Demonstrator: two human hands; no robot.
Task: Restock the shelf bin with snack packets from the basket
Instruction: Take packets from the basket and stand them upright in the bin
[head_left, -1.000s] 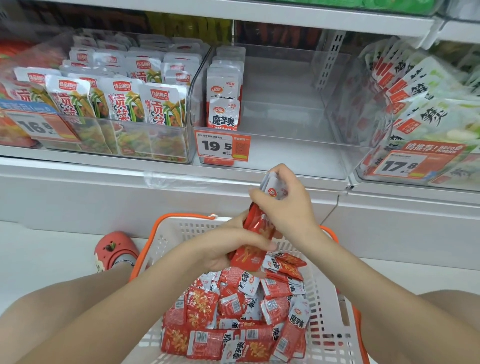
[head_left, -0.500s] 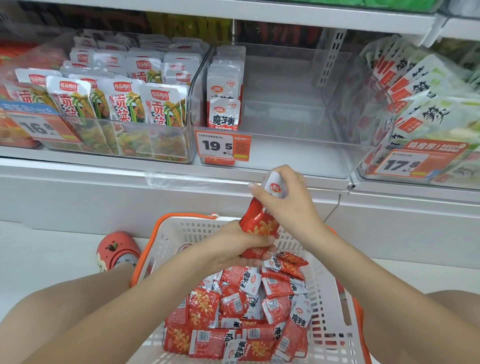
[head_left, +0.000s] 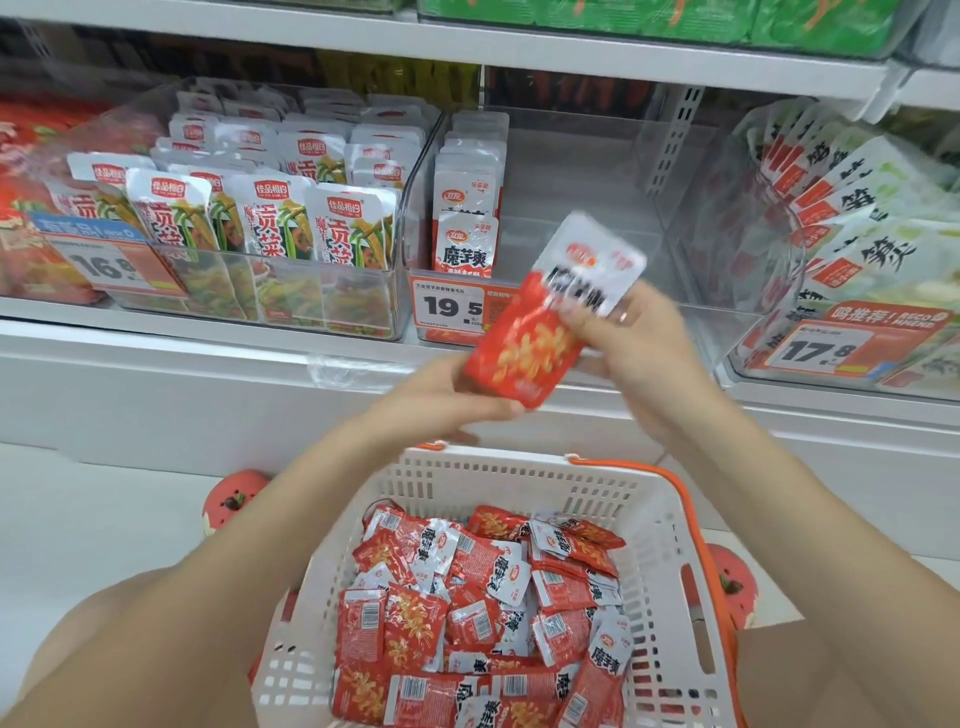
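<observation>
Red-and-white packets: a stack (head_left: 545, 317) held tilted in front of the clear shelf bin (head_left: 587, 218), above the basket (head_left: 670, 545).
Right hand (head_left: 639, 358): fingers curled round the stack's upper half.
Left hand (head_left: 447, 395): fingertips touching its lower corner; grip unclear.
Bin tag (head_left: 449, 306): "19.5".
Neighbouring tags: "16.8" (head_left: 106, 265), "17.8" (head_left: 818, 351).
Basket: loose matching packets (head_left: 483, 613).
</observation>
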